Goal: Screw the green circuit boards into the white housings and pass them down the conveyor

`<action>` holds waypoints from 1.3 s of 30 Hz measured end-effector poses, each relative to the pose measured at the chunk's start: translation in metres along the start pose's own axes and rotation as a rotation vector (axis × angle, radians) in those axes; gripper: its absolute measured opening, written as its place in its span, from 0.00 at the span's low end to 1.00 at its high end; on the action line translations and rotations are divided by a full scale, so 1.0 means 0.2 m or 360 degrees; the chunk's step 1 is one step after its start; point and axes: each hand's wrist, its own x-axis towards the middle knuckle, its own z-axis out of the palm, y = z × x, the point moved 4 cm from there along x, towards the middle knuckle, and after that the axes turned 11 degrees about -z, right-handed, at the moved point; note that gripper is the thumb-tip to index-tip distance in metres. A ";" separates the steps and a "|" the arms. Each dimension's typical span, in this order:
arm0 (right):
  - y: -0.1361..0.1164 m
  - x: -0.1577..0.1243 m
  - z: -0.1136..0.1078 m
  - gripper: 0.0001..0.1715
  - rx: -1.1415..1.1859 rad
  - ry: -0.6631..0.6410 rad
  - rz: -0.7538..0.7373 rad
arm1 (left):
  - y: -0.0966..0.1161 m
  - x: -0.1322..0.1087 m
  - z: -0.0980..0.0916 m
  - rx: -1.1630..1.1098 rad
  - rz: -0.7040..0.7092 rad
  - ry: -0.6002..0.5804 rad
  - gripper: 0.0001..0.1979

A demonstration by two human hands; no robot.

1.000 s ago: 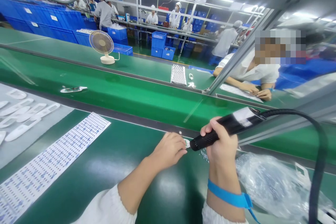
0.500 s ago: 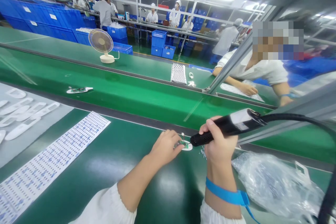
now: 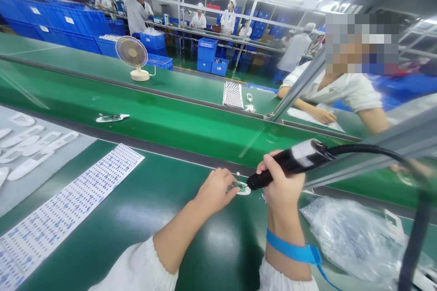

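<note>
In the head view, the left forearm reaches in from the lower edge, its gathered white sleeve (image 3: 136, 266) at the bottom, and the left hand (image 3: 215, 191) is curved downward with the fingers bunched. Its fingertips (image 3: 227, 182) lie at the edge of a small green circuit board (image 3: 236, 186), but whether the board is gripped or only pressed cannot be told. The board sits on a white plastic piece (image 3: 245, 190), just beyond the left hand on the green conveyor belt (image 3: 102, 254). The right hand (image 3: 282, 182) is closed firmly around a black corded tool (image 3: 290, 163), whose narrow end is angled left, just beside the board; contact cannot be made out. A blue wrist strap (image 3: 293, 252) circles the right wrist. A clear plastic bag (image 3: 351, 236) lies to the right, and a long strip of printed labels (image 3: 68, 209) lies to the left. White plastic pieces (image 3: 30, 145) are laid on a grey mat (image 3: 51, 177) beyond the strip.
</note>
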 end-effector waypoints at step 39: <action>-0.06 0.10 -0.19 0.13 -0.0017 0.0179 0.0092 | -0.02 0.03 0.02 0.0003 0.0078 0.0027 0.08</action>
